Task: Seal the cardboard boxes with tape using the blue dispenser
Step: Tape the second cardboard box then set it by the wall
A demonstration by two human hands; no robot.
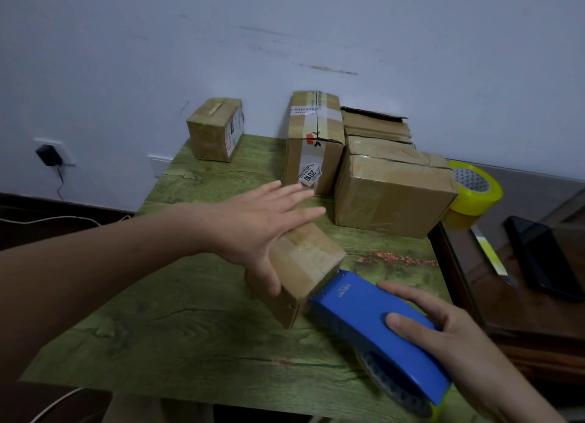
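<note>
1. A person's left hand (pixel 262 223) lies flat on top of a small cardboard box (pixel 304 264), its fingers (pixel 300 194) straight and spread, gripping nothing; the thumb runs down the box's near left side.
2. The right hand (pixel 443 334) grips a blue tape dispenser (pixel 364 311), fingers (pixel 408 291) curled over its far side and thumb pressed on its top.
3. The dispenser's front edge touches the near end of the small cardboard box, which lies at an angle near the middle of a green wood-grain tabletop (pixel 190 327). Glossy tape shows along the box's top.
4. At the back of the tabletop, a tall labelled box (pixel 313 144) stands upright against the wall, touching a large taped box (pixel 392 191) on its right.
5. An open-flapped box (pixel 376 121) sits behind the large one.
6. A squat taped box (pixel 215 129) stands alone at the back left corner, well apart from the others.
7. A yellow tape roll (pixel 474 191) rests just beside the large box, at the tabletop's right edge.
8. A black charger (pixel 49 155) is plugged into a wall socket at left; a dark flat device (pixel 538 258) lies on brown furniture at right.
</note>
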